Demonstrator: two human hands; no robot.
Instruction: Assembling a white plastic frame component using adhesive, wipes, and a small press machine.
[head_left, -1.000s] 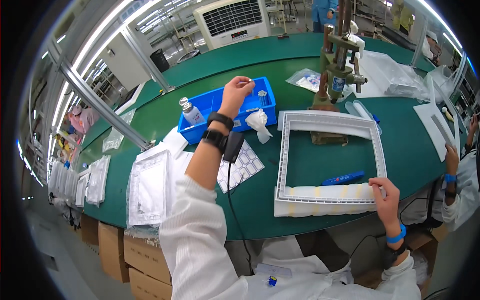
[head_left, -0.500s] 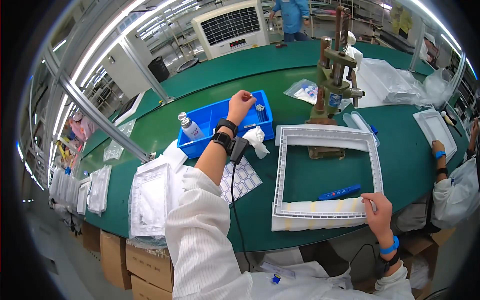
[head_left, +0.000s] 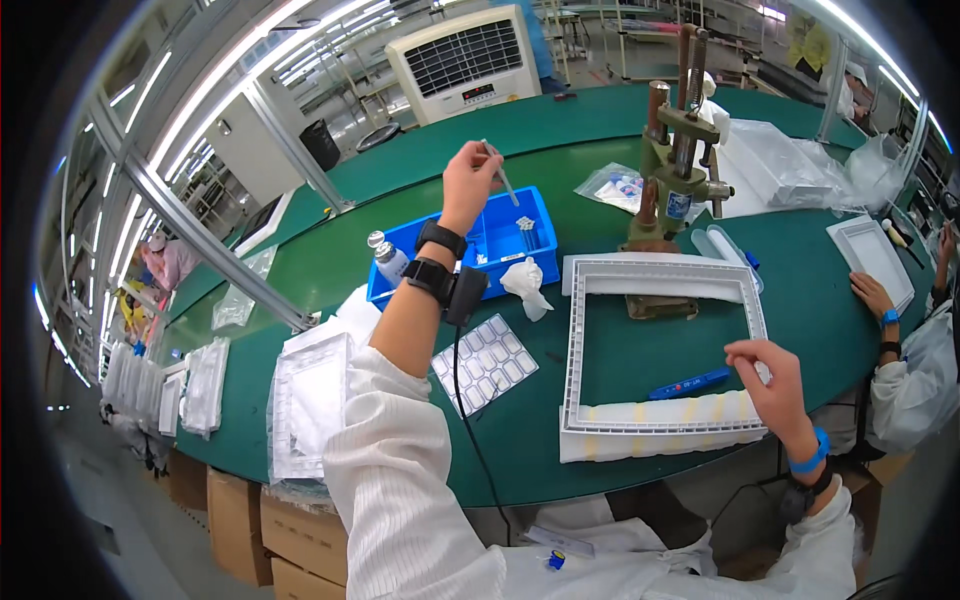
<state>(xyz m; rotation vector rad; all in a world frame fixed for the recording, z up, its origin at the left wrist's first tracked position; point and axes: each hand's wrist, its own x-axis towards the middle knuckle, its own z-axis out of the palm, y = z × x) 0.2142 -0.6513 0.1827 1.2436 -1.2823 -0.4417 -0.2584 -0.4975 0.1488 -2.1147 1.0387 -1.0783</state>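
Head view: a slim tool [head_left: 508, 182] is being pinched in the left grip [head_left: 470, 184], ideally clear of the blue bin [head_left: 549, 264]'s rim, right grip [head_left: 774, 387] unclear.

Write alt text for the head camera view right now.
A person's left hand holds a thin grey stick near a blue bin. The right hand is near the lower right corner of a white frame on a green table.

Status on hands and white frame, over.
Left hand: gripping slim gray tool near blue bin. Right hand: at white frame's right side, contact unclear. Blue tool inside opening.
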